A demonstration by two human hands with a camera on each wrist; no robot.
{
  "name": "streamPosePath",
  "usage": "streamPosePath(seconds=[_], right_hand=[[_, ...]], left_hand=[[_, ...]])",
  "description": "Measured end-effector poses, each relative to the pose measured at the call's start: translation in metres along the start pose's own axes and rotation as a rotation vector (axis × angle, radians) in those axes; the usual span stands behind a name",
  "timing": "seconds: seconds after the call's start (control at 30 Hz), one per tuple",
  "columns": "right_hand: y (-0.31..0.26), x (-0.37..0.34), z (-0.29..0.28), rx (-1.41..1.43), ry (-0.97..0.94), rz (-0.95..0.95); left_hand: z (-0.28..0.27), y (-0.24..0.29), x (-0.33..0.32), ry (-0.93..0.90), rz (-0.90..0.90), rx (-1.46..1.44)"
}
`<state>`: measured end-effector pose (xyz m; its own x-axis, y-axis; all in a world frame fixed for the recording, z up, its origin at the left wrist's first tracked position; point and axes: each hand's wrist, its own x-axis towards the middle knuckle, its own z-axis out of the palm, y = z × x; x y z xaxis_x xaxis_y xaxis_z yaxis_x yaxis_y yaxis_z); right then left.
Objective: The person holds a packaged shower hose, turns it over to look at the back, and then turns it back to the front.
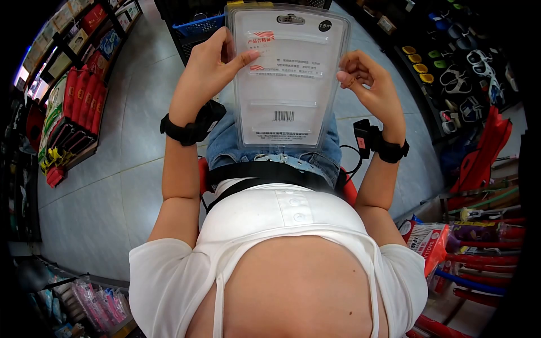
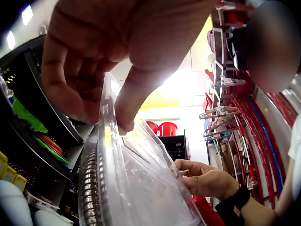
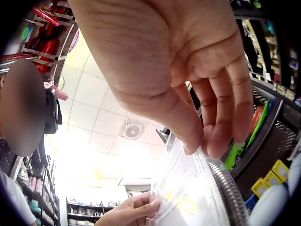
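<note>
left hand (image 1: 209, 73), right hand (image 1: 373, 84) | clamped on clear pack (image 1: 282, 90), opposite edges | metal hose (image 2: 90, 188) inside

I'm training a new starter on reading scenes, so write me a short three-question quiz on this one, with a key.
1. True or false: the left hand and the right hand hold the clear package at opposite side edges.
2. Multiple choice: what do the wrist views show inside the package?
A) a red bucket
B) a ribbed metal tube
C) a pair of goggles
3. Fill in the blank: the dark round label in the package's upper right corner, as the head view shows it, reads ____.

Key: 1. true; 2. B; 3. 1.5m
</note>
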<state>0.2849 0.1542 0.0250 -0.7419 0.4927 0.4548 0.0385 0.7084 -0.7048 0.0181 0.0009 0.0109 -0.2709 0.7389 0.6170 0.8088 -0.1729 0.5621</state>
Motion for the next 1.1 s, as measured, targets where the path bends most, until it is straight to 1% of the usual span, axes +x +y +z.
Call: streamPosePath(seconds=[0.47,0.7,1.1], right_hand=[[0.0034,0.0001,0.0007,-0.021,0.02,-0.001],[0.0037,0.0,0.0005,-0.016,0.015,0.001],[0.0029,-0.0003,0.0013,-0.013,0.016,0.01]], left_hand=[[0.0007,0.0063,0.0004,-0.032,-0.011,0.036],[0.0016,0.0065,-0.0006,-0.011,0.017,0.031],[0.0012,0.0079,-0.0006,-0.019,-0.001,0.047]])
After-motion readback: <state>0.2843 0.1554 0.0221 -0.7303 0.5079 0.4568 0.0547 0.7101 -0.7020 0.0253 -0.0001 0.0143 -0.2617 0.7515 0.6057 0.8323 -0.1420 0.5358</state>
